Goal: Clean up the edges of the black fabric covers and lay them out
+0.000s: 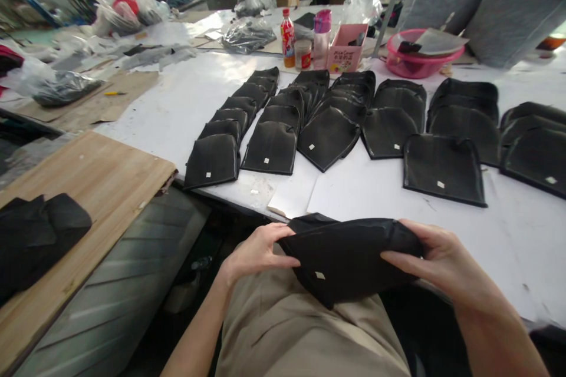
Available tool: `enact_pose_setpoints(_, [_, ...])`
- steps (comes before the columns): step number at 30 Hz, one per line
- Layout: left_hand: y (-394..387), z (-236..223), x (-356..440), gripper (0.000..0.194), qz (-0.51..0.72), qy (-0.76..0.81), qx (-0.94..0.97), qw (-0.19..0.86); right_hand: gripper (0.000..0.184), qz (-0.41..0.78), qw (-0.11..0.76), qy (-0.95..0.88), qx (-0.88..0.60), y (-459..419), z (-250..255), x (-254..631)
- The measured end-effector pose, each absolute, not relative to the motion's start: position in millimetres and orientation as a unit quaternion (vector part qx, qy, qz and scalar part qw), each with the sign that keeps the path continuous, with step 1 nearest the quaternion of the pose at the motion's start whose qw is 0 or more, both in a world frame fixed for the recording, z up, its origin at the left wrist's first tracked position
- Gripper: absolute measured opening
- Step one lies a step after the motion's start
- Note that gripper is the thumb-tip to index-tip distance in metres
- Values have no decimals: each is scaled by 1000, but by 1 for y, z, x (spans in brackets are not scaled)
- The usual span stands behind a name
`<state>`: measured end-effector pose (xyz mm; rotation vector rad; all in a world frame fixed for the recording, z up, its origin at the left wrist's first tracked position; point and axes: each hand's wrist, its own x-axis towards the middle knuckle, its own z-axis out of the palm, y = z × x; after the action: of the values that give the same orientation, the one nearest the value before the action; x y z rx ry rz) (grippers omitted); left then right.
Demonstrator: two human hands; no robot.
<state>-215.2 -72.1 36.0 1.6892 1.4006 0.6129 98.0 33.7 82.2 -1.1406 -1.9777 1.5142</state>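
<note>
A flat black sewn piece (349,256), with a small white sticker near its lower left, is held over my lap. My left hand (269,250) pinches its left edge, thumb on the near face. At the right end, my right hand (431,253) grips the folded corner, its fingers partly hidden behind. The piece bends slightly and its top edge stands apart from a layer behind. Beyond it, similar black pieces (444,168) lie overlapping in several rows on the white table (354,203), many front ones bearing a small white sticker.
A drink bottle (288,41), a jar (303,54), a pink-lidded bottle (322,41), a pink box (348,50) and a pink basin (420,62) stand behind the rows. At left, a wooden board (115,174) carries black fabric (39,241). Large grey bags (522,9) sit at back right.
</note>
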Motion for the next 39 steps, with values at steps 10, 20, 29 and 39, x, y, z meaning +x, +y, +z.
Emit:
enact_pose_setpoints(10, [-109,54,-241,21,193,654,637,359,34,597,239,-598,-479,40,60,91])
enact_pose_setpoints(20, [-88,39,-177,40,555,491,319,591,42,755,245,-453,-406,11,16,35])
enact_pose_setpoints(29, [-100,-21,-197,47,593,671,249,368,49,825,237,-353,-373,7,-3,31])
enact_pose_setpoints(39, [-102,-18,-172,38,613,650,155,421,60,747,313,-401,-429,8,-7,37])
